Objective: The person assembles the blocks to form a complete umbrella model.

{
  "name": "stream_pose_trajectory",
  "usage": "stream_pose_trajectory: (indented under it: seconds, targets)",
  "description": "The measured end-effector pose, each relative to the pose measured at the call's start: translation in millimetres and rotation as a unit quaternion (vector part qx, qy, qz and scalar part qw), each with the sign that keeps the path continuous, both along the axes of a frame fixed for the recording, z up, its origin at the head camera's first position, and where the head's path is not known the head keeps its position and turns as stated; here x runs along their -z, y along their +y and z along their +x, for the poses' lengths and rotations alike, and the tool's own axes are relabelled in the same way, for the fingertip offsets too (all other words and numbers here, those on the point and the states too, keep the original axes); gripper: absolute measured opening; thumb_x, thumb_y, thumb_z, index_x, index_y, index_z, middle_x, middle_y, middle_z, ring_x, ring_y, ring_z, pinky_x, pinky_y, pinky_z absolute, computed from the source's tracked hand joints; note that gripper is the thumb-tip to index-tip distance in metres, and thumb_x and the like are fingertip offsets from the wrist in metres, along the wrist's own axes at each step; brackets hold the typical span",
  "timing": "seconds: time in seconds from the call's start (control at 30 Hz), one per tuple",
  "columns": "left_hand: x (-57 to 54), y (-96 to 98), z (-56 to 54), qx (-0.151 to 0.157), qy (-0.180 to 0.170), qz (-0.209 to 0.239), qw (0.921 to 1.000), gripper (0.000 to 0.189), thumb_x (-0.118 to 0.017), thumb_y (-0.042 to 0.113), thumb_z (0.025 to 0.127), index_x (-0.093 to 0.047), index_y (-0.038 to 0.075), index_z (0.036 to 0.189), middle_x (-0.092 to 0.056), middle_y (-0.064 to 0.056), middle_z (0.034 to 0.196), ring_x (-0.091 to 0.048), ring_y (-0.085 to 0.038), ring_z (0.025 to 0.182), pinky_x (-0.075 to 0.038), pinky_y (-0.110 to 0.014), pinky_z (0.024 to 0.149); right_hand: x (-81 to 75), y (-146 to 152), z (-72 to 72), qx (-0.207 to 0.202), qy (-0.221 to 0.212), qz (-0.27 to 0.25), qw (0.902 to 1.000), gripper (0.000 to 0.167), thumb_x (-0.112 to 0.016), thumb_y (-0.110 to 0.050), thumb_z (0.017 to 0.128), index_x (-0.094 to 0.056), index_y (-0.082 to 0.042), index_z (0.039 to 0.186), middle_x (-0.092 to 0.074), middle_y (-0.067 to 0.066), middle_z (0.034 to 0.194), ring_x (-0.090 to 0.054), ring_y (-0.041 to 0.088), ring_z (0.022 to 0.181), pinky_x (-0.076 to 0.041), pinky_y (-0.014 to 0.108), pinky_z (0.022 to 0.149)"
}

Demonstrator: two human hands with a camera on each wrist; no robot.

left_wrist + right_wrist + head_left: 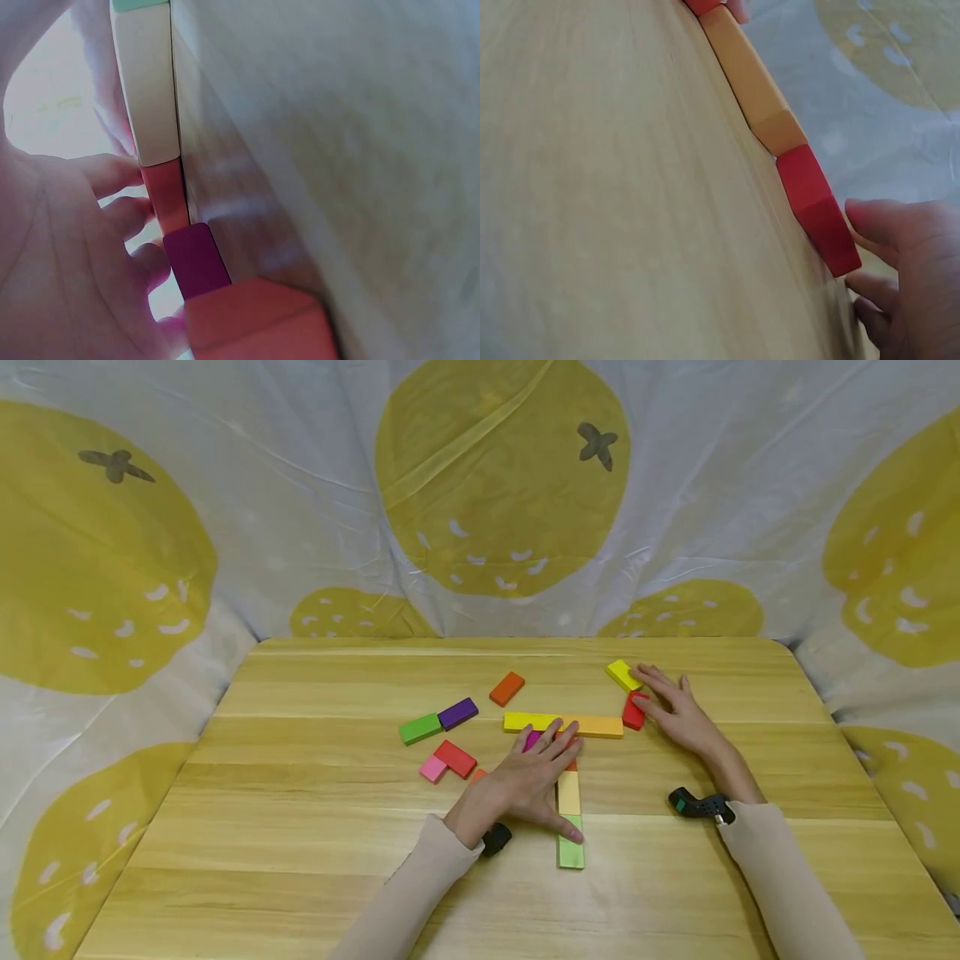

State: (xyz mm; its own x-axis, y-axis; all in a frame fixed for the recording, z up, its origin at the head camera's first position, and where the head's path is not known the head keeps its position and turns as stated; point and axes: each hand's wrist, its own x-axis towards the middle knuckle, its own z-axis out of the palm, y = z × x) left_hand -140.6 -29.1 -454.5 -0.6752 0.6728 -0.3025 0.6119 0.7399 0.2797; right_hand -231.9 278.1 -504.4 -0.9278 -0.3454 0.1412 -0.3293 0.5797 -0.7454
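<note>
My left hand (517,785) spreads palm-down over a line of flat wooden blocks. Its thumb rests on the light green block (572,856), beyond which lie a cream block (569,793) and an orange-red block (166,193). The other fingertips are at the orange-red block and a magenta block (196,260), both partly covered in the head view. A yellow block (527,722) and a light orange block (596,727) form a row across the top. At its right end, my right hand (678,714) has its thumb at a red block (633,712) and fingertips touching another yellow block (621,674).
Left of the hands lie a green block (420,729) touching a purple block (458,713), and a red block (456,758) against a pink one (432,768). An orange block (507,688) sits farther back. A patterned cloth (322,527) hangs behind the wooden table (285,860).
</note>
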Motion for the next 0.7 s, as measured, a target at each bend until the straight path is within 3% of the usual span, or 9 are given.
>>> stream_pose_trajectory:
  seconds: [0.7]
  targets:
    - [0.5,0.0,0.6,0.000,0.006,0.000,1.0000,0.131,-0.074,0.080,0.074,-0.007,0.018,0.168,0.011,0.000,0.176,0.012,-0.023,0.163,0.002,-0.058,0.131,3.4,-1.7,4.1,-0.010,0.036,-0.007,0.9993,0.049,-0.055,-0.015,0.107,-0.047,0.001,0.153,-0.032,0.032,0.163,-0.021,0.054,0.154,0.003,0.070,0.125]
